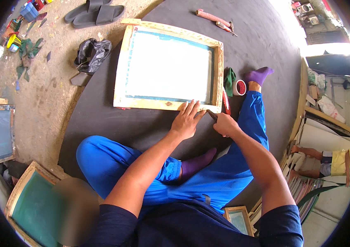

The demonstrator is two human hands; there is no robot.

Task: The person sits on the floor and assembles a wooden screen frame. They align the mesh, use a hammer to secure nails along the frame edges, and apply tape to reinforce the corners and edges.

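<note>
A wooden frame with white mesh stretched across it and a blue-green band around the inside lies on the dark surface before me. My left hand rests on its near rail with the fingers spread. Close to the near right corner, my right hand is closed around a dark, narrow tool, its tip at the rail; its exact kind is hidden by the fingers. Just right of that corner lie a red-and-white slim tool, a white-and-red tape roll and a green cloth.
Farther off on the dark surface lie a red-handled tool and a smaller red one. A black plastic bag and slippers are at the left. Framed screens lean lower left. Another person is at the right.
</note>
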